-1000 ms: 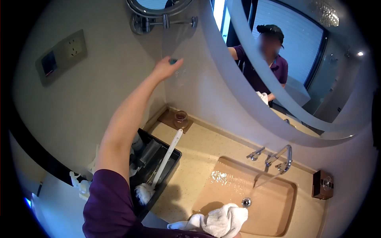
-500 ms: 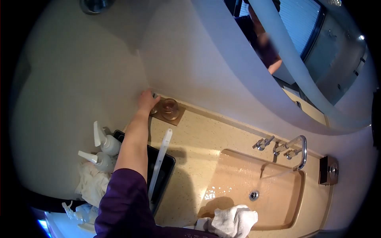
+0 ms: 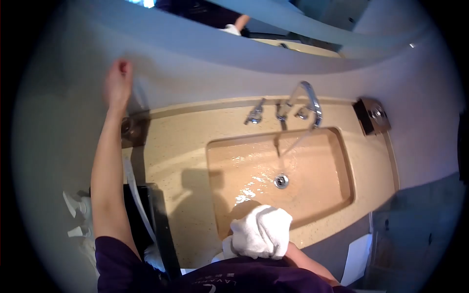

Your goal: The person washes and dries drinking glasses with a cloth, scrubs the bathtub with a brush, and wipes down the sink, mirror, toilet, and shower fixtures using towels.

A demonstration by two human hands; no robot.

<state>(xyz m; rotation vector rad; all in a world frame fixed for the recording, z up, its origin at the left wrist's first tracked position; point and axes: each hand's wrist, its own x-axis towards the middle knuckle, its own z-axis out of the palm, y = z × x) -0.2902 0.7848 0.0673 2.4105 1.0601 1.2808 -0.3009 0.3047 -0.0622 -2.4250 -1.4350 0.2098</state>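
Observation:
My left hand (image 3: 118, 84) is raised near the wall at the upper left, above a brown tray (image 3: 139, 133) with a glass (image 3: 128, 126) on it. Its fingers are curled together and blurred; what they hold, if anything, cannot be made out. A white cloth (image 3: 264, 232) is bunched at the front edge of the sink (image 3: 317, 171). Behind and under that cloth my right hand is hidden, with only the forearm showing. Water runs from the chrome faucet (image 3: 312, 105) into the sink.
A black caddy (image 3: 163, 229) with a long white-handled brush (image 3: 139, 202) lies left of the sink. White spray bottles (image 3: 80, 207) stand beyond my left arm. A dark box (image 3: 372, 117) sits at the back right, and a mirror (image 3: 293, 24) hangs above.
My left hand has gone from the wall down to the brown tray, then up off it again. The view has swung down and right toward the sink. The cloth stays by its front edge.

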